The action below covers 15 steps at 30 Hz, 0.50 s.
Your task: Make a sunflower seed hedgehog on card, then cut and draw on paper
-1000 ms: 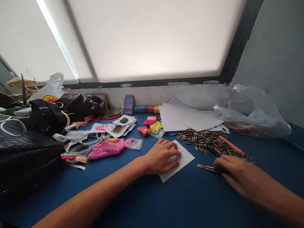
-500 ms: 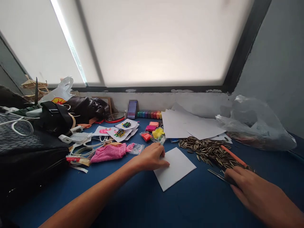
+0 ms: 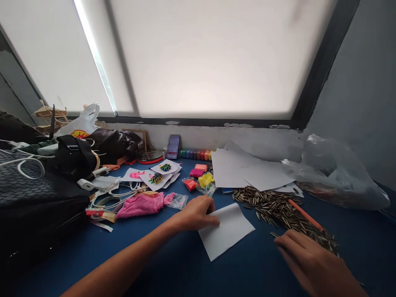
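My left hand (image 3: 198,213) grips the left part of a folded white sheet of paper (image 3: 227,233). Its thumb lies on top, and the far edge of the paper curls up. My right hand (image 3: 306,251) hovers low over the table, right of the paper, slightly blurred, with fingers stretched out and apart from the thumb. Just past its fingertips shows the thin metal tip of a cutter (image 3: 273,234); the rest is hidden beneath the hand. Striped sunflower seeds (image 3: 278,206) lie in a heap beyond that hand, with an orange stick (image 3: 306,214) across them.
White sheets (image 3: 247,167) lie at the back beside a clear plastic bag (image 3: 343,177). Modelling clay packets (image 3: 198,177) and decorated cards (image 3: 156,177) sit left of centre. A pink cloth (image 3: 140,205), cables and a black bag (image 3: 40,214) occupy the left side.
My right hand has moved left over the cutter, which stays in place and is now mostly covered. The paper's far edge has curled up under my left hand. The view has tilted slightly upward.
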{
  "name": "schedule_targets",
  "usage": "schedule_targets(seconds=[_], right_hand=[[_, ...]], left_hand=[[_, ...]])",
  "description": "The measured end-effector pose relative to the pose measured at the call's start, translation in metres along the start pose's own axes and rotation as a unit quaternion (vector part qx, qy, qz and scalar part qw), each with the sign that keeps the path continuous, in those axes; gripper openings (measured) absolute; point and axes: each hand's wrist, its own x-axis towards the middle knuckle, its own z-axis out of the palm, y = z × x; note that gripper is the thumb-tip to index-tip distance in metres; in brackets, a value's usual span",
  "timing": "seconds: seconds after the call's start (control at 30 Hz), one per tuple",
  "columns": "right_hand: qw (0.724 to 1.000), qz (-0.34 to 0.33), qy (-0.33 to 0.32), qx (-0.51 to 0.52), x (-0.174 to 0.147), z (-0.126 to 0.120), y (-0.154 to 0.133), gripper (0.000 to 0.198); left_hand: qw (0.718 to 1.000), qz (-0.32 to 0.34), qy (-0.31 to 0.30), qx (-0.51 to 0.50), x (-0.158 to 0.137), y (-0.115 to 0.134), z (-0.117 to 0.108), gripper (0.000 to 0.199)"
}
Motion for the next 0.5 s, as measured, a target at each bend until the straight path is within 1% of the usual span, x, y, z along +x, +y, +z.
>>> schedule_targets(seconds=[0.07, 0.13, 0.17, 0.23, 0.3, 0.37, 0.43, 0.5], right_hand=[[1.000, -0.011, -0.024, 0.012, -0.002, 0.002, -0.002, 0.025], [0.999, -0.008, -0.041, 0.021, -0.003, 0.004, -0.003, 0.022], [0.999, -0.004, -0.044, 0.026, -0.004, 0.005, -0.004, 0.022], [0.998, 0.003, -0.047, 0.041, -0.004, 0.007, -0.005, 0.022], [0.997, 0.008, -0.050, 0.056, -0.004, 0.008, -0.005, 0.022], [0.996, 0.008, -0.051, 0.070, -0.004, 0.008, -0.006, 0.021], [0.995, 0.010, -0.053, 0.081, -0.003, 0.009, -0.007, 0.021], [0.994, 0.019, -0.059, 0.087, -0.003, 0.008, -0.008, 0.020]], left_hand=[[0.998, 0.004, 0.011, -0.064, 0.003, -0.002, 0.002, 0.022], [0.987, 0.018, 0.014, -0.160, 0.006, -0.005, 0.004, 0.023], [0.976, 0.025, 0.006, -0.217, 0.008, -0.005, 0.004, 0.025], [0.944, 0.036, -0.014, -0.327, 0.010, -0.006, 0.002, 0.030], [0.917, 0.036, -0.020, -0.396, 0.012, -0.006, 0.000, 0.031], [0.910, 0.030, -0.006, -0.414, 0.013, -0.007, -0.003, 0.032], [0.912, 0.031, 0.001, -0.408, 0.014, -0.009, -0.004, 0.034], [0.921, 0.042, -0.006, -0.386, 0.016, -0.011, -0.003, 0.035]])
